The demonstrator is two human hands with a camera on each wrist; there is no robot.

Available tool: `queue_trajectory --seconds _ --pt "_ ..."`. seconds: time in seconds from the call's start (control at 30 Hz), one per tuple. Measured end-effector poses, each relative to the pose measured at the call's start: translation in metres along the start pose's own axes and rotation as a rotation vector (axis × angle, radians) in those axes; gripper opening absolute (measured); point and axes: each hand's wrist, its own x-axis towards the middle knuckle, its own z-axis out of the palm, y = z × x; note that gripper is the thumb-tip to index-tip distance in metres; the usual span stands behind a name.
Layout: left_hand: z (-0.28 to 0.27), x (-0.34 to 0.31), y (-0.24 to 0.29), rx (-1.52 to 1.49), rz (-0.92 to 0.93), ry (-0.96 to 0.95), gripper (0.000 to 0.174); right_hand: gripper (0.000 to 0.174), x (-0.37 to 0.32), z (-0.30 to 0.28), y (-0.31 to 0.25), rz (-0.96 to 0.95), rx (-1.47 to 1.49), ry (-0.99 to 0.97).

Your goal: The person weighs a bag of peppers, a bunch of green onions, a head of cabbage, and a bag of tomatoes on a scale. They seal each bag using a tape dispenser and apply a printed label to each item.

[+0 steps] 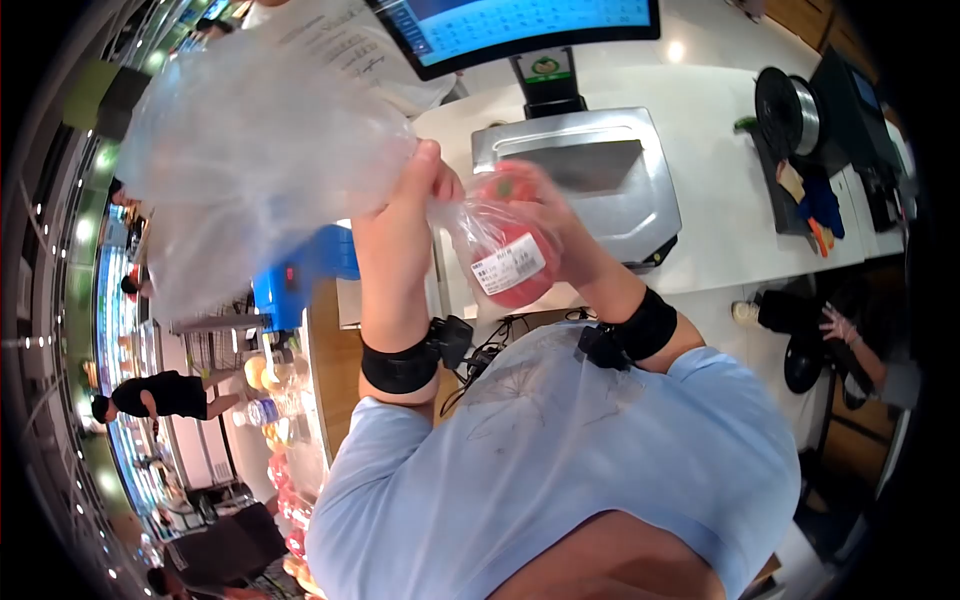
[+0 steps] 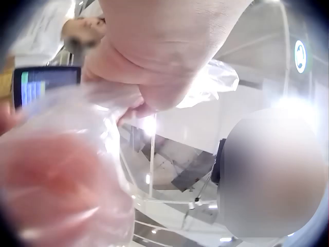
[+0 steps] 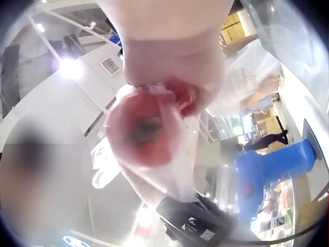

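Note:
A clear plastic bag holds red tomatoes, and a white printed price label (image 1: 508,263) sticks to its side. My left hand (image 1: 408,195) grips the gathered neck of the plastic bag (image 1: 450,225). Beyond that grip, a large puffed stretch of clear plastic spreads up to the left. My right hand (image 1: 552,225) curls round a tomato (image 1: 507,187) with a green top; the same tomato (image 3: 145,128) shows blurred in the right wrist view. The bag is held up in front of a metal weighing scale (image 1: 655,190). Parts of my right fingers are hidden behind the tomatoes.
A lit monitor (image 1: 530,25) stands behind the scale on the white counter (image 1: 720,110). At right are a spool (image 1: 790,110) and a holder with colourful items. A blue object (image 1: 310,270) is at left. Across the counter is a person in a white shirt (image 1: 350,50).

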Motion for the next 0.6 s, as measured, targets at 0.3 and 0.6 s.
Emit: queue_trajectory --seconds 0.3,0.6 --pt "-0.068 -0.018 0.006 1.296 0.518 -0.048 0.027 0.099 -0.012 -0.016 -0.038 -0.25 -0.15 -0.146" --pt "-0.16 -0.064 0.001 0.851 0.446 -0.015 0.029 0.073 0.097 0.127 0.07 0.488 -0.252 -1.051"
